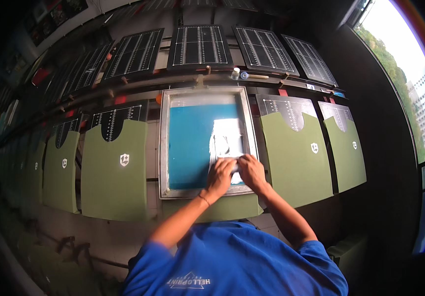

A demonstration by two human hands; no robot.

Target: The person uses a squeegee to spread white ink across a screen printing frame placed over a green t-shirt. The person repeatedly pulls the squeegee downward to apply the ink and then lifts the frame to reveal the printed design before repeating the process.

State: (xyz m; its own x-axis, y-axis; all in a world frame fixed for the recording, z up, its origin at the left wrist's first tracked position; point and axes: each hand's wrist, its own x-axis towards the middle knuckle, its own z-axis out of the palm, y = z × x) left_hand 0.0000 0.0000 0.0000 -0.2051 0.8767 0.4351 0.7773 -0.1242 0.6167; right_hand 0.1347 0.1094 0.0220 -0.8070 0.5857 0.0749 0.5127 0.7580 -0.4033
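Observation:
A silk-screen frame (164, 148) with a metal rim and teal mesh (188, 143) lies over a green shirt (212, 207) in front of me. White ink (226, 133) is spread across the right part of the mesh. Both hands are closed on a squeegee (235, 168) near the screen's lower right, mostly hidden under my fingers. My left hand (220, 176) grips its left part, and my right hand (252, 173) its right part, close together. Ink shows just beyond the fingers and in a patch between the wrists.
Green shirts with white shield prints lie on boards at the left (114, 182) and right (296, 167). Black ruled boards (200, 47) line the far side. On the rail between stand a small white jar (235, 74) and a tape roll (244, 75). A window (400, 54) is at right.

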